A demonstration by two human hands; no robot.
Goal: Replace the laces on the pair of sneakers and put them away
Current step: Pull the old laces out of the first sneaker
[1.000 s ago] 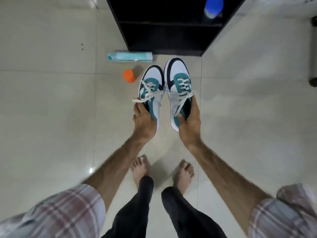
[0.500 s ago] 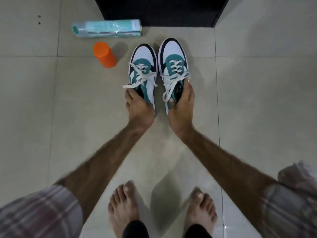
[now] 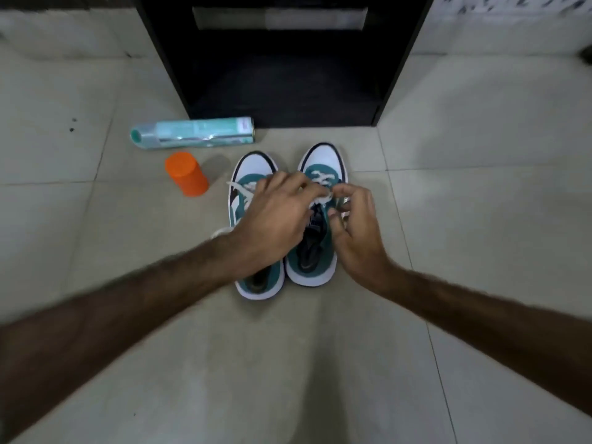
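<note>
On the floor, sneakers [image 3: 312, 248] side by side, toes toward dark cabinet [image 3: 282, 88].

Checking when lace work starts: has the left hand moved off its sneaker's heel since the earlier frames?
Yes. The left hand has left the left sneaker heel and reached across to the right sneaker laces, judged against the floor-standing shoes.

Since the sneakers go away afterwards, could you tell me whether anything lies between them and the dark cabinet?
Nothing visible does: bare floor separates the sneakers from the cabinet. The orange bottle and teal package sit off to the left.
</note>
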